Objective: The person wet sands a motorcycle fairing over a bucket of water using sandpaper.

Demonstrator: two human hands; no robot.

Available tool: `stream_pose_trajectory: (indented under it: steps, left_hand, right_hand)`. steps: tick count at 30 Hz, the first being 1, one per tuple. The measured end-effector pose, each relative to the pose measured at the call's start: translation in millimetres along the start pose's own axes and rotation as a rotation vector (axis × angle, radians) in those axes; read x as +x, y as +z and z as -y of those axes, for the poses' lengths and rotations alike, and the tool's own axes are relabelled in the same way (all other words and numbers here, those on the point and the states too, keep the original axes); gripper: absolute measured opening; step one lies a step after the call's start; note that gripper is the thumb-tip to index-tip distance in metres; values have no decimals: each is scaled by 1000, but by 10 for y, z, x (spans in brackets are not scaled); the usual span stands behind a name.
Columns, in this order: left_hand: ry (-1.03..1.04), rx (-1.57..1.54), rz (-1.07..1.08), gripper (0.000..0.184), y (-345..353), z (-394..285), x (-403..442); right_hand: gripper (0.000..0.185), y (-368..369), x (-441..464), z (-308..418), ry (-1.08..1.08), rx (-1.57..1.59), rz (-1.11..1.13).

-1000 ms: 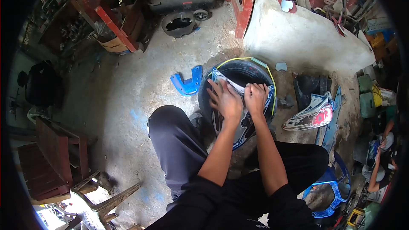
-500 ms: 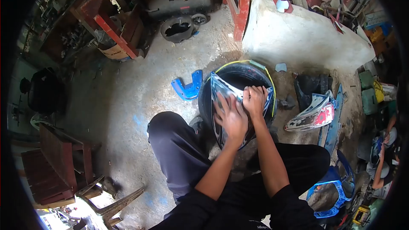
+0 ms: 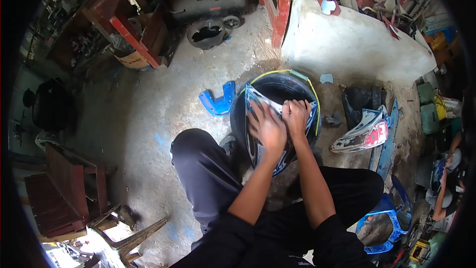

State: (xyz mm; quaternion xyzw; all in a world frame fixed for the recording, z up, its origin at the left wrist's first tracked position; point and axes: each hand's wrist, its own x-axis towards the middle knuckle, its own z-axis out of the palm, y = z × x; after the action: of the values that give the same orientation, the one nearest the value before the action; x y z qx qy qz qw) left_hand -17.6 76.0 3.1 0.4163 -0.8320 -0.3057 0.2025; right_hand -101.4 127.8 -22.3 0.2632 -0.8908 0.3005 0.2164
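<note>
A black bucket [image 3: 239, 119] with a yellow handle stands on the floor between the knees. Across its mouth lies a pointed blue, white and black panel [image 3: 252, 100]. My left hand [image 3: 269, 130] rests on the panel's face, slightly blurred, fingers spread; anything under the palm is hidden. Beside it, my right hand [image 3: 296, 118] has its fingers curled over the panel's upper edge and grips it.
A blue U-shaped part [image 3: 218, 100] lies left of the bucket. To the right are a red and white panel [image 3: 364, 134] and a blue frame [image 3: 391, 231]. A low white wall [image 3: 347, 44] rises beyond. Another person's arms [image 3: 441, 193] show at the far right.
My left hand has moved down the panel from its upper edge, then slightly back up and left. My right hand keeps its hold. The view has shifted a little.
</note>
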Motion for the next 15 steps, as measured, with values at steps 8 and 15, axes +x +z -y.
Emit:
stream_pose_trajectory:
  steps: [8,15]
  left_hand:
    - [-41,16,-1,51,-16,24,74]
    - [-134,26,-2,52,-41,33,285]
  right_hand:
    - [25,-39,-21,7,-1,-8,14]
    - [23,-83,-40,32,9,-18,50]
